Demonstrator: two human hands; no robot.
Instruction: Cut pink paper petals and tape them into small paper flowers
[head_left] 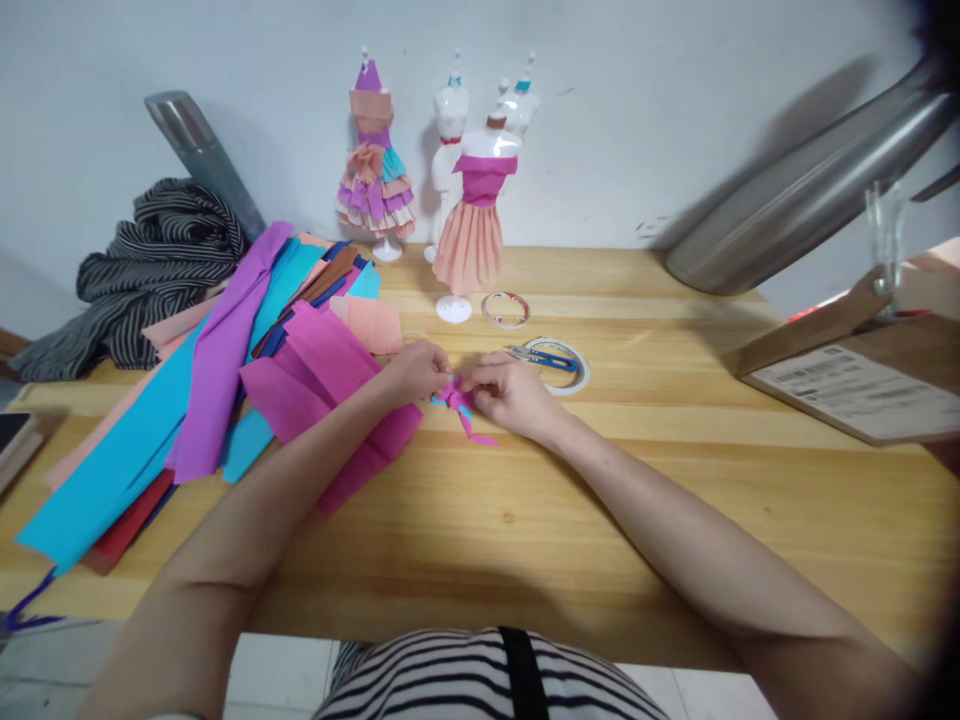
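A small pink and blue crepe paper bow is pinched between both hands just above the table. My left hand holds its left side with closed fingertips. On the other side, the fingers of my right hand close on its right part. A narrow pink tail hangs down from the bow toward the wood. Left of my left hand lies folded pink crepe paper, partly under my forearm. Behind my right hand, a blue utility knife rests across a roll of tape.
Mini mannequins stand at the wall, one in a pleated peach skirt, another in a ruffled dress. A second tape roll lies nearby. Coloured paper strips, a striped cloth, a flask, a steel jug and a cardboard box flank the table.
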